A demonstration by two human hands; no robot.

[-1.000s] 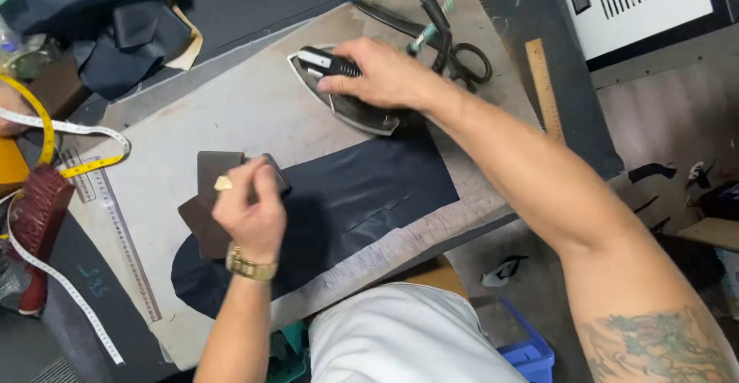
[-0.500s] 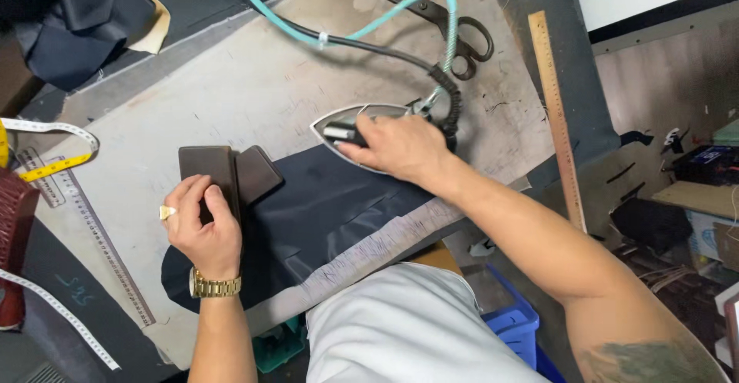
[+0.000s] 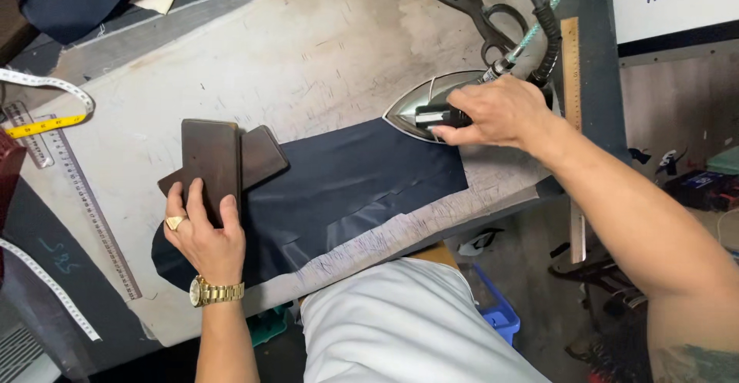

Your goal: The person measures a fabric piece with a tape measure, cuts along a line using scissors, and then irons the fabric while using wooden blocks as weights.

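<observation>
Two hands are at work on one dark navy cloth piece (image 3: 346,183) that lies flat across the pale, marked pressing board (image 3: 308,52). The right hand (image 3: 496,112) has its fingers curled shut around the black handle of a single steel iron (image 3: 431,106), whose pointed sole rests at the cloth's far right edge, tip aimed left. The left hand (image 3: 204,237) lies palm down with fingers spread and loosely bent over the near end of a dark wooden block (image 3: 209,160), pressing it onto the cloth's left end rather than clasping it; a second, smaller dark block (image 3: 262,156) sits just beside it, partly beneath it.

By the look of it, the step in hand is pressing the cloth: one end is weighted flat while the iron works from the other. A further pass would call for a steady slide leftward along the cloth, with the block hand holding firm and clear of the hot sole.

Counting outward: one iron with its teal-and-black cord (image 3: 550,2), two wooden blocks, one pair of large black shears (image 3: 462,6) near the iron, one wooden ruler (image 3: 570,52) at the board's right edge, one clear ruler (image 3: 85,206) at the left, and one yellow-and-white measuring tape (image 3: 46,125) nearby.
</observation>
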